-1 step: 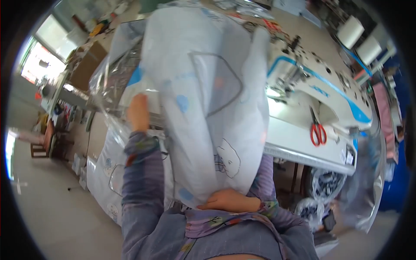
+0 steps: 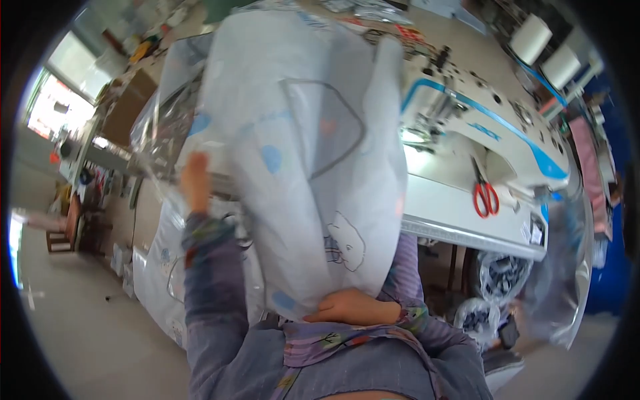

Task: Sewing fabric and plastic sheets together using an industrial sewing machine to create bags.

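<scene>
A large white fabric piece (image 2: 307,160) printed with pale blue dots, grey outlines and a small cartoon animal hangs in front of me. My left hand (image 2: 195,181) is raised at its left side, gripping the cloth and a clear plastic bag (image 2: 163,120) beside it. My right hand (image 2: 350,308) is low, close to my body, pinching the cloth's bottom edge. The fabric hides much of the table behind it.
A white and blue sewing machine (image 2: 493,127) sits on the table (image 2: 460,207) to the right, with red-handled scissors (image 2: 485,195) on its bed. Thread cones (image 2: 543,47) stand far right. More printed fabric (image 2: 160,280) hangs at lower left. Clear bags (image 2: 503,273) sit under the table.
</scene>
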Motion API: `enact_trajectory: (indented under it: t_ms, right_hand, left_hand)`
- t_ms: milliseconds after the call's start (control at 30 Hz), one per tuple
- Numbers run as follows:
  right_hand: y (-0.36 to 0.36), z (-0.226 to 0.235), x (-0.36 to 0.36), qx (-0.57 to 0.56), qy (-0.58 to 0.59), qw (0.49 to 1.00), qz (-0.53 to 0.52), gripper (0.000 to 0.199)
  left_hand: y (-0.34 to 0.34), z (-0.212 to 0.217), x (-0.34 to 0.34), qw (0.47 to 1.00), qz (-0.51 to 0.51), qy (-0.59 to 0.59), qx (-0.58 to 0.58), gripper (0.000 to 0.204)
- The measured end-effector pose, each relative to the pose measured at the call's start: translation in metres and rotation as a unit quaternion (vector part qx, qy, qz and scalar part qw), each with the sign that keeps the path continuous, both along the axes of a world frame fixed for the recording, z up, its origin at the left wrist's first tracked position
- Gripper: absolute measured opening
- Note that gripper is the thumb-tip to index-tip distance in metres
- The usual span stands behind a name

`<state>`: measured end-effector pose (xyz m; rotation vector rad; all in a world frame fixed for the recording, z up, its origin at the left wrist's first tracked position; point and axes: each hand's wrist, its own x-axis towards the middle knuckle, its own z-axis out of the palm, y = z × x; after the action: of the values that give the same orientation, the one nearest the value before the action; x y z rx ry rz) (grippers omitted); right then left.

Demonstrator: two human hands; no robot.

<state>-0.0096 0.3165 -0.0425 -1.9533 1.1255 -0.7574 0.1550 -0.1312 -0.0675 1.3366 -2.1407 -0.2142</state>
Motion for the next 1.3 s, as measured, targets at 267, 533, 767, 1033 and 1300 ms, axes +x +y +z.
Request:
enact_trajectory:
  t_ms: [267, 533, 767, 1033, 1300]
  right_hand:
    - [0.029, 0.051, -0.118, -0.043, -0.158, 0.894, -0.417, 0.02]
    - [-0.063, 0.007, -0.22, -0.158, 0.286, 0.808, -0.49, 0.045]
    - [-0.058, 0.006, -0.225, -0.161, 0.306, 0.799, -0.492, 0.048]
    - [-0.053, 0.007, -0.227, -0.175, 0.264, 0.825, -0.469, 0.048]
    - [-0.052, 0.011, -0.227, -0.181, 0.269, 0.827, -0.459, 0.047]
  left_hand:
    - [0.132, 0.043, 0.298, 0.972, 0.068, 0.222, 0.024, 0.056]
    - [0.281, 0.048, 0.295, 0.672, 0.183, 0.67, 0.258, 0.071]
    - [0.29, 0.012, 0.341, 0.846, 0.124, 0.356, 0.378, 0.065]
    - [0.253, -0.001, 0.306, 0.667, 0.06, 0.58, 0.463, 0.053]
    - [0.234, 0.006, 0.241, 0.828, 0.033, 0.445, 0.339, 0.048]
